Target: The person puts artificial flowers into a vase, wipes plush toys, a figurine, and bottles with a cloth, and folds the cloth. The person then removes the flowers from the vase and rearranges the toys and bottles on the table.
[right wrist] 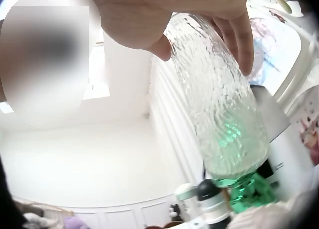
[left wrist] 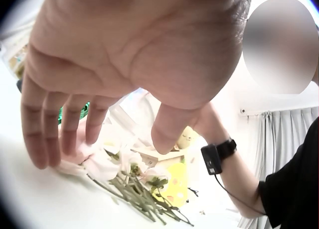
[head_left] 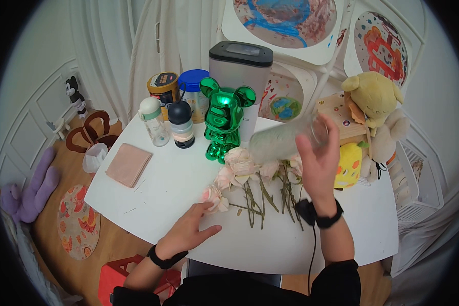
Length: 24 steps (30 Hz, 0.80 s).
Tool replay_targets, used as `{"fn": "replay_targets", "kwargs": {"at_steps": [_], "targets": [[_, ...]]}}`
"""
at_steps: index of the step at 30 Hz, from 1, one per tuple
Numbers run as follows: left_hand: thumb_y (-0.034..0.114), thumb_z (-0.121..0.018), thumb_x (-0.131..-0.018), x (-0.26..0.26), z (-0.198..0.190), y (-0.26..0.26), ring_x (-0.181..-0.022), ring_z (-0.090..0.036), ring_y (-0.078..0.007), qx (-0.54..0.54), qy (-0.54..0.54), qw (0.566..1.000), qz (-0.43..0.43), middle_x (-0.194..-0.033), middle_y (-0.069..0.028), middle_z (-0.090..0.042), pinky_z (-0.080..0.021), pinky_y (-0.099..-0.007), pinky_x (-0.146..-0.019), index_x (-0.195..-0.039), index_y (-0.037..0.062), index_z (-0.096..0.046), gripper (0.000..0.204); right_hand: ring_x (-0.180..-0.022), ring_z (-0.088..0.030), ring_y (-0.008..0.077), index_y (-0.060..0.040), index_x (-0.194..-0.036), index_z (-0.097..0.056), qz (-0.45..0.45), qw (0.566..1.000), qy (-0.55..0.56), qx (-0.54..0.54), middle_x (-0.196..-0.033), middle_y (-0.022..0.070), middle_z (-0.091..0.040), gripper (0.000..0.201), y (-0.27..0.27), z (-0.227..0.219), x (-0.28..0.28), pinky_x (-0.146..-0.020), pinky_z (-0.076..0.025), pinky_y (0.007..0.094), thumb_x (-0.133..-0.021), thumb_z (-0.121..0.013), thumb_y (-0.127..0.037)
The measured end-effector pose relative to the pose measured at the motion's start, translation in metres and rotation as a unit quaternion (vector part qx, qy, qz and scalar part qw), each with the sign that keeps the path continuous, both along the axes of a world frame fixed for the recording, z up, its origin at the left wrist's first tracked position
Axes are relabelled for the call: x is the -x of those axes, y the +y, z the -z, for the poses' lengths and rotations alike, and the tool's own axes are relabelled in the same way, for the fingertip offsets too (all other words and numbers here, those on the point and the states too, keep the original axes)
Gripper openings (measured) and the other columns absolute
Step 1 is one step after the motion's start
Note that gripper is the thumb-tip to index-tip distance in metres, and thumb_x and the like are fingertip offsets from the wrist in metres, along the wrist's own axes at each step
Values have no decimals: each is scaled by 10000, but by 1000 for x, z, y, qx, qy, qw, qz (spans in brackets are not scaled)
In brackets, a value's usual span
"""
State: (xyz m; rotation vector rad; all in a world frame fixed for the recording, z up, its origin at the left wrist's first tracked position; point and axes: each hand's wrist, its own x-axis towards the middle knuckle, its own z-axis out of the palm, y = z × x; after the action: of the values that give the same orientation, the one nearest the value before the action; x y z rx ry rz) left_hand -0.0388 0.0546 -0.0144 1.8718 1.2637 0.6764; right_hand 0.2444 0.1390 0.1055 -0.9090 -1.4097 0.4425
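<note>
My right hand (head_left: 320, 166) grips a clear textured glass vase (head_left: 275, 143) near one end, tilted almost on its side above the flowers. In the right wrist view the ribbed wall of the vase (right wrist: 212, 89) shows, with thumb and fingers on opposite sides of it. Several pale pink roses (head_left: 234, 171) lie on the white table, their green stems (head_left: 262, 205) pointing toward me. My left hand (head_left: 186, 232) is low over the table, fingers loosely extended, fingertips right at the leftmost rose (head_left: 215, 198). In the left wrist view its palm shows nothing held.
Behind the roses stands a shiny green bear figurine (head_left: 223, 120), beside a dark-topped bottle (head_left: 181, 125), a clear bottle (head_left: 154, 122) and two cans. A tall grey bin (head_left: 239, 71) is at the back. Folded pink cloth (head_left: 129, 165) lies left; plush toys (head_left: 373, 99) crowd the right edge.
</note>
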Motion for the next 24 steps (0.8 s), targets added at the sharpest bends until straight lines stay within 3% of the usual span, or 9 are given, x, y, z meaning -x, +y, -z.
{"fn": "replay_targets", "kwargs": {"at_steps": [3, 5, 7, 8, 14, 16, 19, 21, 24], "targets": [[305, -740, -893, -2, 13, 14, -1151, -568, -299, -42, 14, 999, 31, -1334, -173, -546, -483, -382, -963, -1445, 28, -428, 692, -1125, -585, 259, 4, -1374, -422, 83, 994, -61, -46, -1236, 187, -576, 602, 66, 20, -9, -940, -485, 364, -891, -730, -181], [298, -733, -899, -4, 12, 19, -1161, -565, -300, -53, 6, 997, 47, -1342, -177, -549, -480, -378, -969, -1439, 24, -439, 673, -1154, -580, 370, 10, -1361, -418, 159, 973, -160, -47, -1272, 258, -562, 595, 107, 42, -14, -974, -465, 419, -890, -719, -195], [287, -721, -910, -2, 8, 22, -1161, -567, -295, -32, -7, 994, 101, -1323, -175, -573, -473, -364, -982, -1406, 36, -490, 603, -1165, -569, 408, 11, -1360, -412, 143, 975, -171, -20, -1279, 282, -555, 603, 131, 59, -15, -984, -455, 437, -887, -719, -200], [287, -721, -910, 1, 5, 22, -1161, -567, -295, -37, -6, 995, 96, -1323, -175, -573, -473, -364, -982, -1406, 36, -490, 603, -1175, -558, 445, 13, -1360, -405, 129, 975, -182, 15, -1286, 307, -548, 611, 141, 68, -15, -995, -445, 455, -883, -719, -204], [235, -728, -906, 38, -12, 26, -1126, -600, -245, 56, -47, 997, 24, -1292, -99, -608, -484, -360, -968, -1358, 74, -546, 513, -1134, -593, 435, 15, -1348, -422, 64, 963, -223, 136, -1238, 289, -593, 607, 152, 87, -12, -955, -468, 454, -869, -730, -196], [194, -737, -898, 54, -16, 35, -1118, -603, -216, 15, -42, 998, -39, -1298, -75, -603, -489, -358, -958, -1348, 73, -549, 502, -1117, -602, 432, 17, -1342, -431, 53, 958, -233, 157, -1225, 281, -603, 602, 149, 85, -10, -949, -473, 452, -866, -733, -193], [183, -799, -821, 87, -24, 80, -1166, -572, -250, -112, -44, 978, -169, -1322, -106, -549, -496, -368, -918, -1389, 84, -478, 660, -1160, -567, 429, 18, -1333, -447, 11, 959, -212, 189, -1260, 270, -571, 587, 146, 83, -14, -957, -466, 444, -853, -731, -165], [148, -816, -779, 105, -40, 120, -1199, -545, -277, -189, -48, 947, -254, -1331, -121, -520, -491, -382, -936, -1430, 94, -411, 769, -1217, -513, 417, 3, -1339, -446, 76, 944, -314, 67, -1296, 256, -522, 586, 149, 89, -19, -971, -453, 432, -834, -719, -118], [114, -816, -746, 126, -51, 185, -1219, -527, -324, -270, -23, 905, -329, -1342, -151, -498, -482, -414, -969, -1451, 103, -361, 839, -1234, -479, 389, -13, -1306, -478, 134, 945, -297, -33, -1298, 233, -488, 540, 129, 58, 0, -984, -440, 423, -809, -687, -47]]}}
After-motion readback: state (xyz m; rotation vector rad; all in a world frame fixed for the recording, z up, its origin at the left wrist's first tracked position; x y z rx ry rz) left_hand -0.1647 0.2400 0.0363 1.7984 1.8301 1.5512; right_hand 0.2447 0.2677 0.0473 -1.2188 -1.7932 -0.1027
